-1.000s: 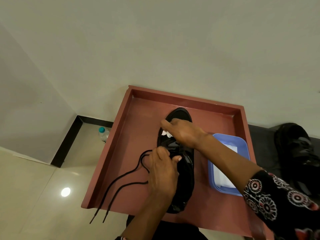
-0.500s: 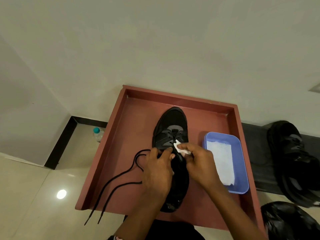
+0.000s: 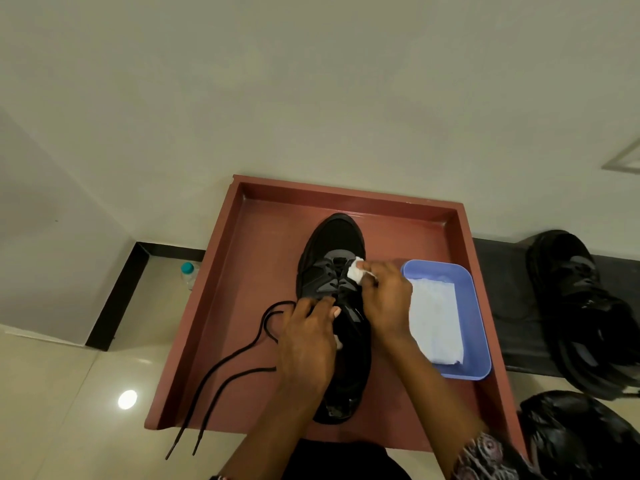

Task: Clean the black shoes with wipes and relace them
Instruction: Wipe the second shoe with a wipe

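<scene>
The black shoe (image 3: 337, 271) lies along the middle of my reddish-brown tray (image 3: 242, 271), toe toward the far rim and heel toward the near edge. My left hand (image 3: 308, 344) rests on its middle and near part, fingers curled over the left side of the eyelet area, gripping the shoe. My right hand (image 3: 384, 299) pinches a small crumpled white wipe (image 3: 356, 274) and presses it against the right side of the lacing area, just behind the toe.

The black lace (image 3: 221, 368) is out of the shoe; it loops beside my left hand and trails over the tray's near-left part, both tips hanging past the near edge. A blue plastic tub (image 3: 479, 348) sits against the tray's right rim, with folded white wipes (image 3: 434, 323) lying flat inside it.

Off the tray to the right, a second black shoe (image 3: 585, 306) rests on a dark ledge, with a black bag (image 3: 575, 434) near it. A clear bottle with a teal cap (image 3: 188, 273) stands on the floor left of the tray.

I can read no brand, label or writing on any of these things.
</scene>
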